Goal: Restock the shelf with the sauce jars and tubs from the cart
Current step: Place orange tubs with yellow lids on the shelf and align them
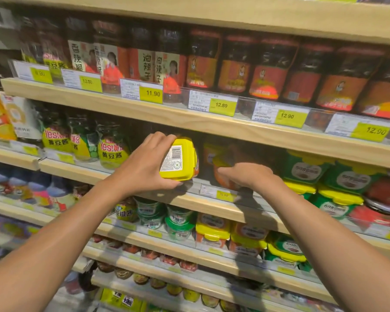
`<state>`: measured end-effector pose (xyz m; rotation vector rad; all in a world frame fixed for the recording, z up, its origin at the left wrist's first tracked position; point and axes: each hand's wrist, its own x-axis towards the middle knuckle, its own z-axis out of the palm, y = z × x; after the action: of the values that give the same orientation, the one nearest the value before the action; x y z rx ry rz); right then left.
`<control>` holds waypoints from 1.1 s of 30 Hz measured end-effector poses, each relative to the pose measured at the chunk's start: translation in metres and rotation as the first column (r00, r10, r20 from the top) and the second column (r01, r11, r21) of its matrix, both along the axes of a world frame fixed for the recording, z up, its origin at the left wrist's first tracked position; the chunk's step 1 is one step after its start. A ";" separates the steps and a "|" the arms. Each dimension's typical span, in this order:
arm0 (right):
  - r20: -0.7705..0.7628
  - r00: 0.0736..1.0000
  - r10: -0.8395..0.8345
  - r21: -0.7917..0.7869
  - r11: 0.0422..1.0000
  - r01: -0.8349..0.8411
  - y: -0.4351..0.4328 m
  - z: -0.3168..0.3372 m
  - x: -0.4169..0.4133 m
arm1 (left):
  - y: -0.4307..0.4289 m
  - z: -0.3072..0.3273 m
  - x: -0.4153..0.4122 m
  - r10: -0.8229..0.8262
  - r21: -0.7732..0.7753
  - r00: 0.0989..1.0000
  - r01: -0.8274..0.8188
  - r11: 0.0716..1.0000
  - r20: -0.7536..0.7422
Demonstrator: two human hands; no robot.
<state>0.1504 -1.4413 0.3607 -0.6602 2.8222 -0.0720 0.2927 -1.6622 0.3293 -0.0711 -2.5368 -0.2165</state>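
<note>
The yellow-lidded tub point(178, 161) is held in the left grip point(149, 163), whose fingers are curled over its upper edge while the thumb is pressed under its lower edge. The tub is tipped on its side: the lid and its barcode label are turned back toward the person, and the orange body is pointed forward into the shelf point(212, 206). A dark gap is seen just beyond this grip, above the shelf board. Just to the right of the held tub, an orange tub point(222, 183) already on the shelf is covered from above by the right grip point(250, 176). Its fingers are hidden behind the back of the hand, so whether that tub is clasped or only touched cannot be told. The left grip is the nearer one to the gap. The coming move is judged to turn on the tilt: the tub would have to be rolled upright, lid up, before being pushed straight ahead beside its orange neighbour, below the upper shelf's edge.
</note>
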 end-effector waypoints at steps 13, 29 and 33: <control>0.025 0.992 0.127 -0.183 0.976 -0.120 0.038 0.000 -0.004 | -0.004 -0.003 -0.002 -0.006 0.049 1.000 0.006 0.999 0.018; -0.072 0.997 -0.026 -0.682 0.731 -0.030 0.033 -0.031 0.004 | -0.006 -0.013 0.004 -0.029 0.073 0.998 0.033 0.997 -0.060; 0.073 0.997 -0.030 -0.799 0.597 0.077 0.039 -0.015 0.004 | -0.007 -0.014 0.005 -0.027 0.079 0.998 0.031 0.996 -0.059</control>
<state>0.1541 -1.4019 0.3458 -0.6976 2.6365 -1.4310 0.2980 -1.6696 0.3153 -0.0819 -2.4679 -0.3228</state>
